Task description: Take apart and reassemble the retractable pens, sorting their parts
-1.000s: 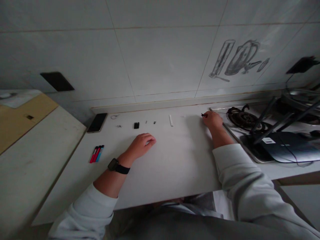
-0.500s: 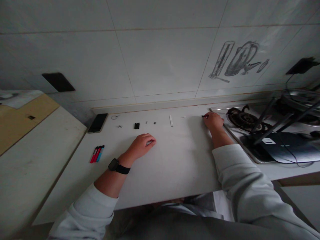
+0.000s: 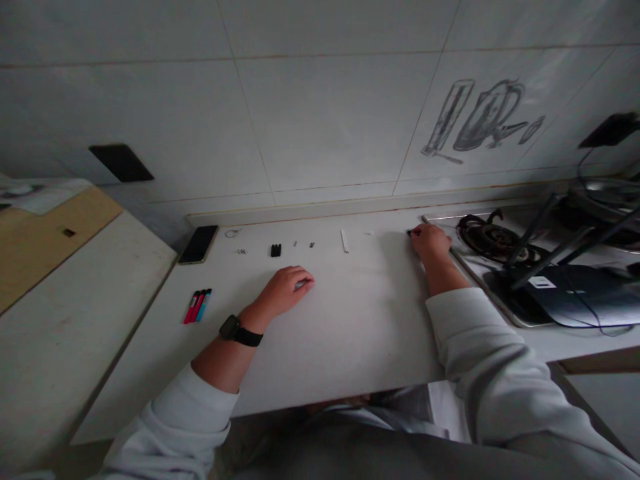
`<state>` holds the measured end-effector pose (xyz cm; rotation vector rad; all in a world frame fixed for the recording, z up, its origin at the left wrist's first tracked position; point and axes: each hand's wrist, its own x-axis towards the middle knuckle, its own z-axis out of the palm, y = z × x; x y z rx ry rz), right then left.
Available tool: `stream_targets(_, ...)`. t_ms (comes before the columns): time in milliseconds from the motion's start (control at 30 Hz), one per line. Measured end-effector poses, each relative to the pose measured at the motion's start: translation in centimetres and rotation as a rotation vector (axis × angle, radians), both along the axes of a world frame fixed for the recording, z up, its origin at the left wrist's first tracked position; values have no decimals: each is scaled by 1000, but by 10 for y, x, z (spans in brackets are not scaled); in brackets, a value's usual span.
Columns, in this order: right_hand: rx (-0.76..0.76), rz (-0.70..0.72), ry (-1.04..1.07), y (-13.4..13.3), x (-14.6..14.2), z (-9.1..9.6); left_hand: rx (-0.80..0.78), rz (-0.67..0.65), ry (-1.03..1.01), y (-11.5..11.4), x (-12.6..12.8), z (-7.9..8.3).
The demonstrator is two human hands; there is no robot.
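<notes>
My right hand is at the far right of the white table, beside the stove. Its fingers are pinched on a small black object, mostly hidden by the hand. My left hand rests curled on the table, with nothing visible in it. Beyond it lie several short black pieces side by side, a tiny grey piece and small dark bits. White sticks and a faint small white piece lie between the hands.
At left are red and blue lighter-like sticks, a phone, a ring-like item and tiny metal bits. A gas stove, with a black device on it, borders the right side. A tiled wall stands behind.
The view has shifted slightly. My right hand stays at the table's right end, and less of the small black object shows at its fingertips. My left hand keeps its place.
</notes>
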<state>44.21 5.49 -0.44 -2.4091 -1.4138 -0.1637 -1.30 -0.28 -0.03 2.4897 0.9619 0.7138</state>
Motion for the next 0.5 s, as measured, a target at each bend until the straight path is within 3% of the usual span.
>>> stream_targets(267,49,14,34,-2,-4,3,-4,-5,6,0,0,2)
stream_targets(500,516,-19,199,-1,10,17,-1,6,-4,-1,0,2)
